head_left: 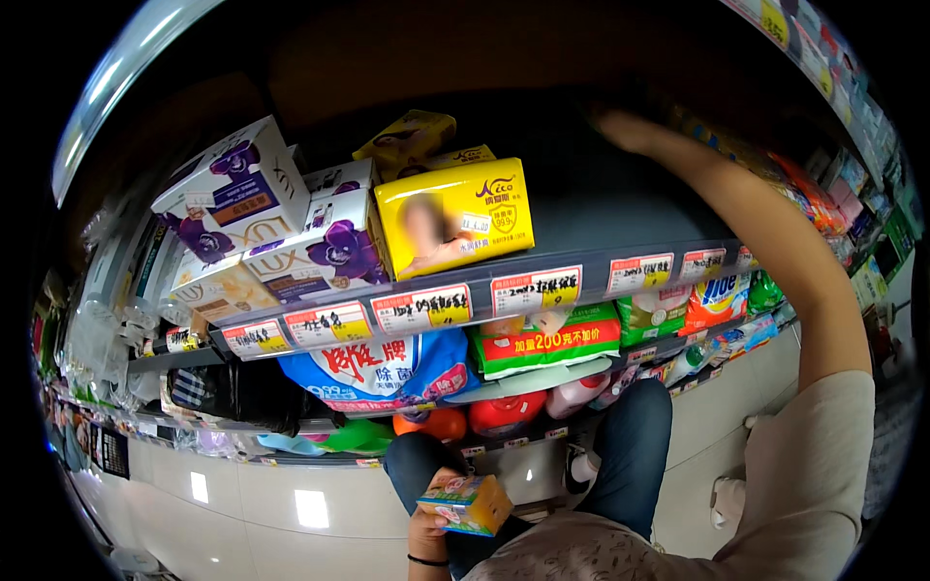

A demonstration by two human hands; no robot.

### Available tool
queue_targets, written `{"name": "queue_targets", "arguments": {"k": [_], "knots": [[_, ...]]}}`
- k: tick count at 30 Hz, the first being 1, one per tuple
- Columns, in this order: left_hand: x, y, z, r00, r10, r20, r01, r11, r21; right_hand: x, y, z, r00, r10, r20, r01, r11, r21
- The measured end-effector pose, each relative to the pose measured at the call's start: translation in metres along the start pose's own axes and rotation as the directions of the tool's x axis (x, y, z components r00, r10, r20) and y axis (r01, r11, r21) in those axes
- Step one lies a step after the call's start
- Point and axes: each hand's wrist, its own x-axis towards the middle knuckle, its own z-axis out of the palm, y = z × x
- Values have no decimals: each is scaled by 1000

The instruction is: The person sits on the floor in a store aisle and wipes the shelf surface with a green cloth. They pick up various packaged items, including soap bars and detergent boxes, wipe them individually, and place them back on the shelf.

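My left hand [430, 519] holds a wrapped pack of orange soap bars [468, 502] low, above my thigh. The right arm stretches up and over the dark shelf [581, 203]; my right hand [621, 131] is deep in the shadow at its back, and its fingers are too dark to make out. On the shelf's left part, a yellow Nico soap pack [455, 218] stands at the front edge, with more yellow packs [405, 136] behind. Left of it are stacked white and purple Lux soap boxes [231, 190].
Price tags [538, 290] line the shelf's front rail. Lower shelves hold a blue detergent bag [385, 367], a green and red bag [548, 341] and red bottles [506, 412]. Orange bags [806, 190] lie at the right. Plastic-wrapped goods [120, 269] hang at the left.
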Motion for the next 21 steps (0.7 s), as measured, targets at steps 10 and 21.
{"name": "queue_targets", "arguments": {"k": [10,21], "knots": [[-1,7,2,997,-55,54,52,997,55,-184,-78,-20,884,-451,123,389,856,340],[-1,8,14,996,-83,31,77,983,169,-221,-42,-43,966,-228,-120,200,957,-210]]}}
